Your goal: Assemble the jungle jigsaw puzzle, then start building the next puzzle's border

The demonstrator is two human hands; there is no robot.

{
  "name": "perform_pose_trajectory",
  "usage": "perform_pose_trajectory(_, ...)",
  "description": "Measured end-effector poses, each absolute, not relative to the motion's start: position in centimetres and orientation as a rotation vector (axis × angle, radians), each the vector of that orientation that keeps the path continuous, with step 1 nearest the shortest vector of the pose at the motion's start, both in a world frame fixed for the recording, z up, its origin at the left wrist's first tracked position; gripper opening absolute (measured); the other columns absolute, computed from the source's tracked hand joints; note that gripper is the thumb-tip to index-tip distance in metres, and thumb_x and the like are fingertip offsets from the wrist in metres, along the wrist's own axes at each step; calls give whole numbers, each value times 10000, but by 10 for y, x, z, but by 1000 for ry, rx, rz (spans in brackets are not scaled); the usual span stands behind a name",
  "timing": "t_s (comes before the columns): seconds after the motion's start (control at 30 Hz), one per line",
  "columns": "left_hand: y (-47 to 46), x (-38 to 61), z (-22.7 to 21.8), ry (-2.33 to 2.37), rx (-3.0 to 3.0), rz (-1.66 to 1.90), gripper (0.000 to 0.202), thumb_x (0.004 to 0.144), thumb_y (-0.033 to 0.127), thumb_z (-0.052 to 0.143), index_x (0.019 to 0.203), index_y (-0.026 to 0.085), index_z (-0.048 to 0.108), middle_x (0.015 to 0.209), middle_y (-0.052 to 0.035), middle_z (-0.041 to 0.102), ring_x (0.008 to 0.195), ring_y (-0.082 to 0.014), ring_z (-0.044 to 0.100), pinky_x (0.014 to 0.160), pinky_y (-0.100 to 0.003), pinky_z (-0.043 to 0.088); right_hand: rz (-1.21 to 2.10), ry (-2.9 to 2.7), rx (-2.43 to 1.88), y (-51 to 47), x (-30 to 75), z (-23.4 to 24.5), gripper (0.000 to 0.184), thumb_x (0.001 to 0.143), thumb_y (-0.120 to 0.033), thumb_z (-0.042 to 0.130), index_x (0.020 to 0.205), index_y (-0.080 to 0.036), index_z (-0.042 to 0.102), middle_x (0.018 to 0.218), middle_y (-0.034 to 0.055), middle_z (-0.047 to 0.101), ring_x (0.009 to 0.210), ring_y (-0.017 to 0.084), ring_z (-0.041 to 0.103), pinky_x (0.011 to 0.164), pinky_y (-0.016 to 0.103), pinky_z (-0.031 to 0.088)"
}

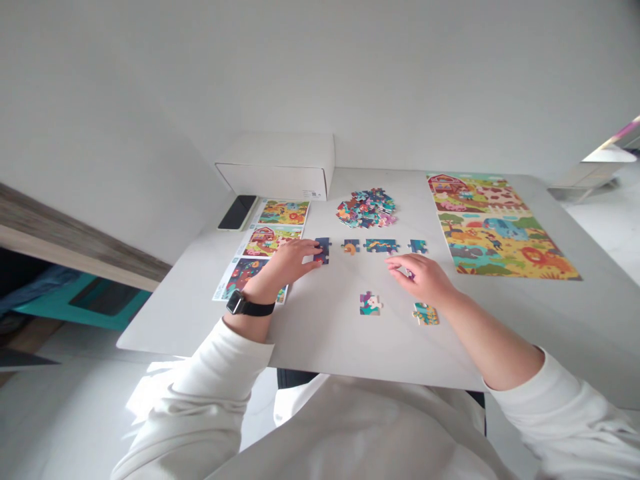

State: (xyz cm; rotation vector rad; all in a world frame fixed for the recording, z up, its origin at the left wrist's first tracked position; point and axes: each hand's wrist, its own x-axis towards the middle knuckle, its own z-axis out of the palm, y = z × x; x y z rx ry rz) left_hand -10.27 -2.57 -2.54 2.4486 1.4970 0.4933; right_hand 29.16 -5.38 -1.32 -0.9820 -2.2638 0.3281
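A dark blue jigsaw piece [323, 251] is held flat on the white table [320, 337], near the middle of the surface and toward its left side, with its long axis directed roughly at the far edge. It is gripped by the left hand [286, 267], which is only slightly closed: the fingertips [314, 245] are laid over its upper part and the thumb is set against its lower side. The right hand [421, 279] is held low and partly curled, with the fingers directed toward the far left corner of the table. A pale scrap is seen at the fingertips [391, 263], but whether anything is held there cannot be told.

A row is formed beyond the hands by a small orange-and-blue piece [351, 247], a longer joined section [381, 246] and a teal piece [417, 246]. Nearer the front edge, a purple-and-white piece [370, 303] and a green-and-yellow piece [426, 313] are placed apart. A loose heap of pieces [366, 208] is piled near the far edge. A finished farm-animal puzzle [500, 227] is laid along the right side, while three picture cards [265, 241] are lined up along the left edge, beside a black smartphone [237, 212] and a white cardboard box [275, 167].
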Motion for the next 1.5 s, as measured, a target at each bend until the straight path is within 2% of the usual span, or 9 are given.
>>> perform_pose_trajectory(0.53,-32,-101,-14,1451,2503,482,421,1041,506,601,1313,264,812,1476,-86,734,1393,-323,671,1255,-504,473,317,-2278,-1004,-52,294,-13,210,1043,-252,632,1180,-301,783,1134,29,857,1022,242,818,952,395,643)
perform_pose_trajectory(0.8,-31,-104,-20,1432,2514,481,382,1015,456,634,1298,267,808,1460,-80,744,1374,-322,682,1237,-500,491,324,-2260,-1035,-49,298,-9,211,1034,-254,628,1182,-296,772,1121,38,859,1001,247,823,932,410,654)
perform_pose_trajectory(0.97,-36,-93,-7,1450,2477,621,386,1020,458,615,1299,251,783,1444,-104,741,1369,-320,671,1211,-497,505,253,-2222,-1080,-44,307,-5,235,1035,-267,622,1216,-301,769,1070,38,852,993,253,807,942,426,642)
perform_pose_trajectory(1.03,-39,-85,3,1465,2424,733,355,1053,405,540,1252,233,778,1339,-106,779,1281,-293,711,1143,-452,543,202,-2180,-1088,-40,312,1,213,1042,-294,614,1174,-298,781,1113,54,844,1054,267,791,988,453,626)
perform_pose_trajectory(1.13,-46,-73,13,1504,2292,792,373,1083,340,425,1207,220,756,1036,-73,822,1008,-246,772,945,-367,586,117,-2121,-1108,-32,319,14,222,1055,-376,603,974,-298,794,1185,72,829,1150,295,757,1055,495,590)
perform_pose_trajectory(1.23,-51,-67,16,1546,2175,772,380,1100,381,393,1175,221,729,818,-28,778,786,-211,751,776,-306,553,143,-2213,-1160,-20,324,30,448,1084,-454,530,712,-290,718,884,66,820,967,286,766,965,469,591)
perform_pose_trajectory(1.3,-52,-65,15,1551,2144,755,363,1099,404,408,1098,227,725,780,-18,764,737,-199,741,726,-286,528,193,-2305,-1255,-9,326,40,521,1096,-472,485,656,-278,684,700,49,757,785,257,741,835,416,578)
perform_pose_trajectory(1.4,-53,-64,14,1528,2142,734,338,1090,400,429,1052,234,721,744,-12,754,701,-194,732,677,-273,503,214,-2361,-1467,12,322,50,384,1078,-418,509,857,-268,785,706,25,773,706,239,727,726,362,530)
perform_pose_trajectory(1.5,-53,-63,13,1544,2147,763,347,1096,422,433,1087,237,727,734,-13,754,689,-194,727,657,-269,485,261,-2430,-1568,40,310,54,306,1061,-303,524,1194,-288,799,831,7,826,752,240,753,758,349,537)
